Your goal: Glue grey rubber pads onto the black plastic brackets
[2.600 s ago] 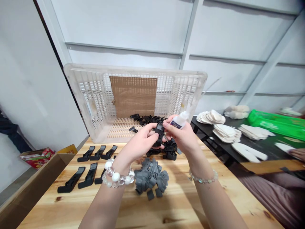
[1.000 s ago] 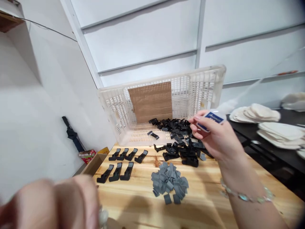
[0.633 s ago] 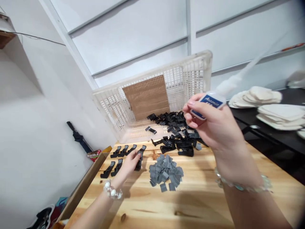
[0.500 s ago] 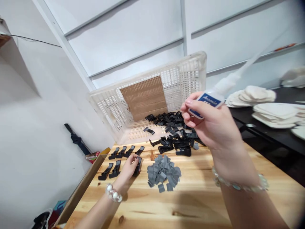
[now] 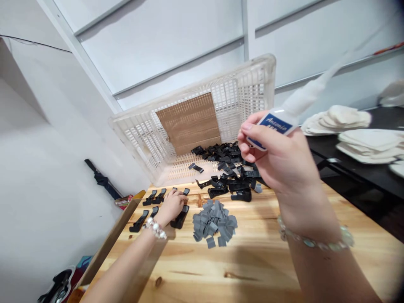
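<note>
My right hand (image 5: 284,164) is wrapped round a white squeeze bottle (image 5: 277,122) with a blue "Antonio" label. Its long thin nozzle points up and to the right, well above the table. My left hand (image 5: 173,206) is low over two rows of black plastic parts (image 5: 139,221) at the left of the table, by the back row. Its fingertips are hidden, so whether they grip a part does not show. Just in front of this hand lies one black part (image 5: 179,217) with a grey top face. To its right is a heap of small grey pads (image 5: 216,223).
A white plastic basket (image 5: 135,126) lies tipped on its side at the back, with cardboard (image 5: 191,124) inside. Black parts (image 5: 229,172) spill from it onto the wooden table (image 5: 189,277). Stacked white pieces (image 5: 369,145) sit on a dark surface at the right.
My left hand has left the front-row black part and moved away from me to the back row. My right hand keeps hold of the bottle. The view has shifted slightly.
</note>
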`<move>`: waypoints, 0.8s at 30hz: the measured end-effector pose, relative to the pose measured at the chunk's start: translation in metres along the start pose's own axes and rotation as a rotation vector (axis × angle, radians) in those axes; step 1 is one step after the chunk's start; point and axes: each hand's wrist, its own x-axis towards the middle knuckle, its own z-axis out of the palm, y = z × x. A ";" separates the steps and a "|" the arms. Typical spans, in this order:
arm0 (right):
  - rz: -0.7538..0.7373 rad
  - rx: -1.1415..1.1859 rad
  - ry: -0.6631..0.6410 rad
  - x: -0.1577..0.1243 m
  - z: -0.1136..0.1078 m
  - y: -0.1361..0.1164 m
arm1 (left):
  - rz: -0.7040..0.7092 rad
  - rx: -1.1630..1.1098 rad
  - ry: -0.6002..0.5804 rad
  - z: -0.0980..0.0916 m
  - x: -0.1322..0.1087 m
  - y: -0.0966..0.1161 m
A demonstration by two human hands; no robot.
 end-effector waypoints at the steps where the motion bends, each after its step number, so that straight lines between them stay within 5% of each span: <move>1: -0.004 -0.010 -0.002 0.000 0.000 0.000 | -0.004 0.028 -0.024 -0.001 0.007 -0.004; 7: -0.020 -0.023 0.007 0.002 -0.001 0.003 | -0.114 0.110 -0.081 -0.016 0.037 -0.036; 14: -0.029 -0.038 0.009 0.002 -0.001 0.004 | -0.342 0.051 -0.098 -0.039 0.044 -0.082; 24: -0.002 -0.047 -0.040 0.003 0.003 0.011 | -0.238 -0.102 -0.184 -0.011 0.029 -0.057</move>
